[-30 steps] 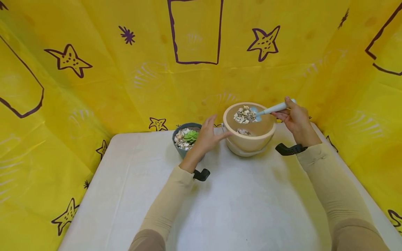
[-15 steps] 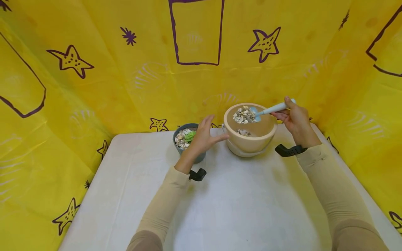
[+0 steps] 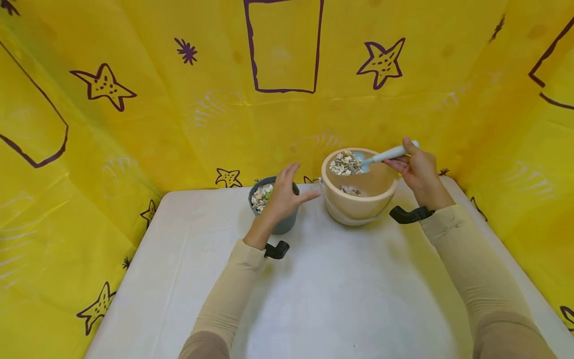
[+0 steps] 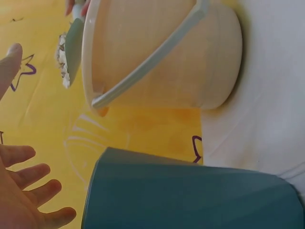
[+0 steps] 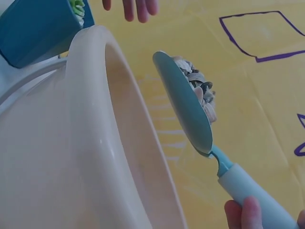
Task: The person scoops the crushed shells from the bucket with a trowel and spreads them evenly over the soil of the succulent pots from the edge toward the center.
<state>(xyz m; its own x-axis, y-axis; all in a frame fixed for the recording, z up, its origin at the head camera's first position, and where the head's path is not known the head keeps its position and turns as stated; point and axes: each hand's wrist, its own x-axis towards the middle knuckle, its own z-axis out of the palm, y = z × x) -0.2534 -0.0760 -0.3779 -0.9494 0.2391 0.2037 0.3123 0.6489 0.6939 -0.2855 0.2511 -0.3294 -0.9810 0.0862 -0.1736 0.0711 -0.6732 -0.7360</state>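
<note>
My right hand (image 3: 420,172) grips the pale handle of a small light-blue trowel (image 5: 186,102). Its blade carries a heap of small shells and stone chips (image 3: 346,163), raised above the rim of a beige bucket (image 3: 358,207). More chips (image 3: 350,190) lie on the bucket's floor. My left hand (image 3: 283,195) hovers over a blue-grey plant pot (image 4: 190,195), its fingers spread and holding nothing. Inside that pot are pale chips (image 3: 260,197) and a green succulent (image 5: 77,9), mostly covered by the left hand in the head view.
A white-covered table (image 3: 341,289) carries the pot and bucket near its back edge. Yellow cloth (image 3: 215,124) printed with starfish hangs behind and at both sides. The bucket's thin handle (image 4: 152,59) is folded down along its outer wall.
My left hand has shifted left, away from the bucket and further over the pot. The loaded trowel in my right hand has moved slightly left, still above the bucket.
</note>
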